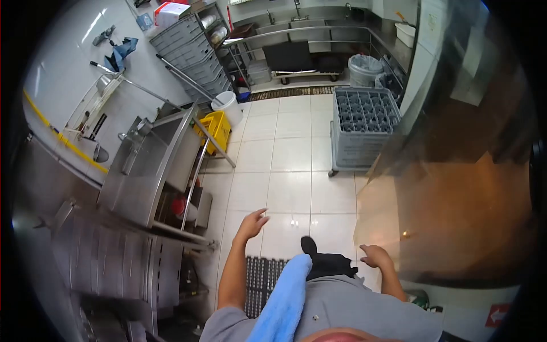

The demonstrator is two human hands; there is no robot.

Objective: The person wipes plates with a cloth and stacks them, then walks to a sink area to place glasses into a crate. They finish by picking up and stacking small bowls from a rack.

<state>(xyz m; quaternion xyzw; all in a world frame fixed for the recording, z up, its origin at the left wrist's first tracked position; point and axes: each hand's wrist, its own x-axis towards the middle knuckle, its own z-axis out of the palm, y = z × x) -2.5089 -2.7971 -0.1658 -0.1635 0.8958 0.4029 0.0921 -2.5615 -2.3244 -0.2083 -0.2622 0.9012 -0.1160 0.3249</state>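
My left hand (251, 224) hangs over the white tiled floor with its fingers apart and nothing in it. Low at my other side, my right hand (374, 256) is empty too, its fingers loosely spread, close to the edge of a clear plastic strip curtain (379, 208). A blue towel (285, 299) drapes down the front of my grey shirt (347, 305). One dark shoe (308, 245) shows ahead of me on the tiles.
A steel sink counter (142, 182) runs along the left, with a yellow mop bucket (215, 132) and white bucket (228, 108) beyond it. Stacked glass racks (364, 142) stand on wheels ahead right. A black mat (265, 279) lies beside me. Steel sinks (307, 35) line the back.
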